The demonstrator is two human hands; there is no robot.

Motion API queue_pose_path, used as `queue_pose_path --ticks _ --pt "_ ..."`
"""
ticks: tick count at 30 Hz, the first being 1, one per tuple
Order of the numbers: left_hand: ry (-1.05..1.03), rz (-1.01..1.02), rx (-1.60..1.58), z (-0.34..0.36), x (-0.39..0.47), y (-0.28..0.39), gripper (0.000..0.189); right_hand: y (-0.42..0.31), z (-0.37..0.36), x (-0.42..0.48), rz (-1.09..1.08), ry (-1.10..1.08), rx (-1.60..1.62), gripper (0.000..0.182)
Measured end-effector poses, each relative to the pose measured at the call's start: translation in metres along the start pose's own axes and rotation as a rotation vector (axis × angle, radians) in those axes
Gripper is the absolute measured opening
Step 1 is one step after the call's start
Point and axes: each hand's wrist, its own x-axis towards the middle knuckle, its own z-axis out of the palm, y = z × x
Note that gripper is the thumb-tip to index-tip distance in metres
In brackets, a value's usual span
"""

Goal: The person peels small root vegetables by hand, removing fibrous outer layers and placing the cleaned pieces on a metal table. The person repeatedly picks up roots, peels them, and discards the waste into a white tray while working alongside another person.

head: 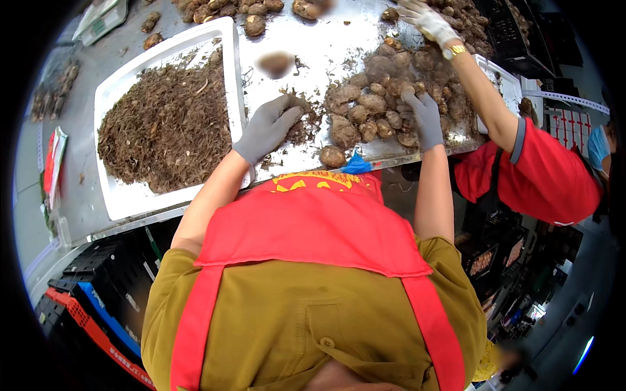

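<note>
Both of my hands wear grey gloves over a metal table (303, 44). My left hand (274, 124) rests beside the right wall of a white foam tray (237, 83), with its fingers bent over dark root debris (299, 133); whether it holds anything is hidden. My right hand (424, 115) reaches into a pile of soil-covered, taro-like tubers (371, 102), its fingertips at a small tuber; a firm grip cannot be made out. Brown fibrous peelings (166, 122) fill much of the foam tray. One round tuber (332, 156) lies near the table's front edge, beside a blue plastic scrap (357, 163).
A co-worker's white-gloved hand (428, 22) reaches over the pile from the right. A blurred brown object (275, 64) is above my left hand. More tubers (254, 24) lie along the far side. A black crate (513, 34) stands at upper right; stacked crates (98, 317) are below left.
</note>
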Motion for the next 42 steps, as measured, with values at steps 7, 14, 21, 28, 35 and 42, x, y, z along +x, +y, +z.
queue_pose_path --ticks 7,14,21,28,35,42 --pt "-0.005 0.101 0.142 0.016 0.012 0.020 0.030 -0.017 0.045 -0.049 -0.028 -0.712 0.898 0.046" --pt "0.135 0.486 0.296 0.025 0.006 0.050 0.021 -0.051 0.086 -0.085 0.018 -0.684 0.590 0.052" --pt "0.262 0.540 0.603 0.020 0.017 0.044 0.016 -0.063 0.112 -0.104 -0.062 -0.369 0.128 0.043" --pt "0.219 0.321 0.290 0.005 0.022 0.017 0.026 -0.076 0.106 -0.106 -0.136 -0.405 0.340 0.045" --pt "0.054 0.523 0.339 0.003 0.007 0.034 0.039 -0.079 0.109 -0.111 -0.158 -0.398 0.154 0.048" --pt "-0.099 -0.131 -0.135 0.004 0.002 0.052 0.051 -0.064 0.116 -0.120 -0.383 -0.371 0.021 0.046"
